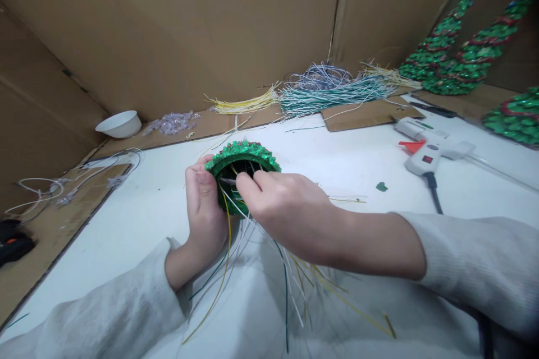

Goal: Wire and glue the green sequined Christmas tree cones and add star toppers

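My left hand (206, 202) is wrapped around the side of a decorated green Christmas tree (246, 148), tipped so its hollow round base faces me. Yellow, white and green wires (228, 230) trail out of the opening and hang down in front. My right hand (286, 202) is closed at the mouth of the base, its fingertips partly inside. A thin grey pointed thing (227, 181) sticks out leftward from those fingertips; its kind is not clear. What lies deeper in the hollow is hidden by my fingers and shadow.
Bundles of yellow wires (246, 102) and green-and-white wires (332, 95) lie along the back. A glue gun (433, 143) rests at the right, near other decorated trees (455, 67). At the back left are a white bowl (120, 124) and clear plastic pieces (172, 122). Cardboard walls (189, 22) enclose the table.
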A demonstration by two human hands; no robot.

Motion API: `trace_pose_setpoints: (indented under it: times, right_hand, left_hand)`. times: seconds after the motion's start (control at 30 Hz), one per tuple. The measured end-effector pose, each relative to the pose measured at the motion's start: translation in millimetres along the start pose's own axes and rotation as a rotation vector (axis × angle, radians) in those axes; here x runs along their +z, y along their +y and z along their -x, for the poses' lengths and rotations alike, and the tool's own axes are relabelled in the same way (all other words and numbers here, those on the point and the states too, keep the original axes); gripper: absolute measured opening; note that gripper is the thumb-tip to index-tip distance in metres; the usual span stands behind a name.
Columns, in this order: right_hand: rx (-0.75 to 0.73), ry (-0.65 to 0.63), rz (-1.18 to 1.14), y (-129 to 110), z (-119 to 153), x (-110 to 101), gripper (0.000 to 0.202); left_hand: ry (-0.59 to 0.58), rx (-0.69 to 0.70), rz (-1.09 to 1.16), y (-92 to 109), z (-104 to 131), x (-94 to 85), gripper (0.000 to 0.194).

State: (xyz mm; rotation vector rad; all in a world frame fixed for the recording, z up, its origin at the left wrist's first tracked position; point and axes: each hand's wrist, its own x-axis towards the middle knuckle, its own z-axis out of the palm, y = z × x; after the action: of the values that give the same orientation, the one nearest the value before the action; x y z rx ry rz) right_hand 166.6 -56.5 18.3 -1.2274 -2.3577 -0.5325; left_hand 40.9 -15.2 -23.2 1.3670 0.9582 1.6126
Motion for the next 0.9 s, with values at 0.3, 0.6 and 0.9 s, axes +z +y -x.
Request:
trace_pose_setpoints:
  times: [0.3,0.6,0.9]
  right_hand:
    - [-0.009,0.029,0.01,0.3,2.1,1.5,0.023]
    - [0.029,-0.137,-0.038,-2.7,1.3,-10.7,0.017]
    - [0.09,-0.283,-0.091,2.6,-4.0,-22.0,0.014]
  left_hand:
    - [-0.002,0.047,-0.066,-5.7,-4.6,-7.2,0.03]
    - [0.032,0.004,0.153,-1.6,-5.9,-1.3,0.033]
    - [-0.033,-0.042,0.262,-1.6,-4.9,-2.3,0.026]
